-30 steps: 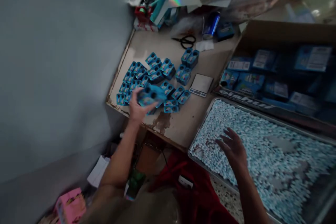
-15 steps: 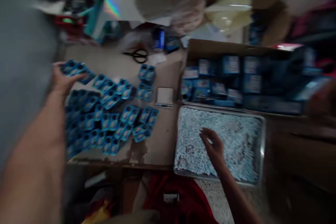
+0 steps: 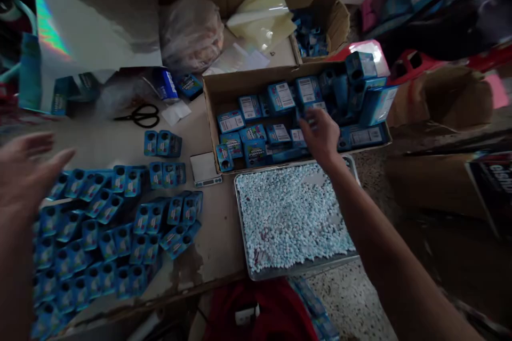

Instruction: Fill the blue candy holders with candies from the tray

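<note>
On the left, my left hand (image 3: pixel 28 173) is held with fingers stretched and thumb apart, nothing in it. It hangs above many small blue candy boxes (image 3: pixel 92 234) with round holes in their tops, standing in rows on the table. My right hand (image 3: pixel 323 136) reaches over the open cardboard carton (image 3: pixel 208 117), its thumb and fingers apart and slightly bent. Blue printed boxes (image 3: pixel 280 96) lie in the carton beneath and around the fingers; whether they touch one is hard to see. Under my right forearm sits a metal tray (image 3: pixel 296 272) of small pale-blue and white candies (image 3: pixel 288 218).
A small digital scale (image 3: pixel 205 170) lies between the blue boxes and the tray. Behind are black scissors (image 3: pixel 140 115), a blue can (image 3: pixel 165 83), a clear plastic bag (image 3: pixel 192 34) and a yellow plastic sheet (image 3: pixel 262 13). Another carton (image 3: pixel 338 21) with blue pieces stands further back.
My left hand has let go of the blue boxes it held. My right hand has moved from above the candy tray up to the carton. The view has swung to the right.
</note>
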Demonstrator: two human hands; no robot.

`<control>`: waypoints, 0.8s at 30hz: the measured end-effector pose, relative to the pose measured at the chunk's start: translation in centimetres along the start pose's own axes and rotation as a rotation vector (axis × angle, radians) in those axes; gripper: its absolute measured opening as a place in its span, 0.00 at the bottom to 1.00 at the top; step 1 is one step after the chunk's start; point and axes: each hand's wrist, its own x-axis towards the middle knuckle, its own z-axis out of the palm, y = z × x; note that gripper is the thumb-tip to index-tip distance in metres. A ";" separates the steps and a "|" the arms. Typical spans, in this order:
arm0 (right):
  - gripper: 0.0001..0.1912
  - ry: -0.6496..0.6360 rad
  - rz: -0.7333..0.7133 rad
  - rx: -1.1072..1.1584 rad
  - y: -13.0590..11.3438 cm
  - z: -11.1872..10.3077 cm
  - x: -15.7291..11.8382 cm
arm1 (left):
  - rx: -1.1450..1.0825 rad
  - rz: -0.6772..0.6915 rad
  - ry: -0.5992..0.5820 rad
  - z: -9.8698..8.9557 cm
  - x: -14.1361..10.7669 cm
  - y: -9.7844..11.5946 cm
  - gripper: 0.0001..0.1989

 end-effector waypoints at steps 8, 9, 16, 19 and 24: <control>0.35 -0.169 0.021 -0.218 -0.4 10.3 8.0 | 0.332 0.934 -0.686 18.8 -8.5 26.3 0.20; 0.36 -0.170 0.030 -0.199 -0.2 10.0 8.0 | 0.367 0.919 -0.802 20.9 -9.2 27.4 0.23; 0.42 -0.016 -0.134 0.106 1.5 2.4 3.9 | 0.075 0.611 -0.917 25.6 -10.0 26.4 0.35; 0.40 0.106 -0.176 0.274 1.8 -1.6 -0.2 | -0.141 0.551 -0.836 23.4 -10.0 26.0 0.29; 0.43 0.042 -0.117 0.548 2.3 -7.5 -7.1 | -0.675 0.198 -0.587 19.2 -11.3 26.5 0.26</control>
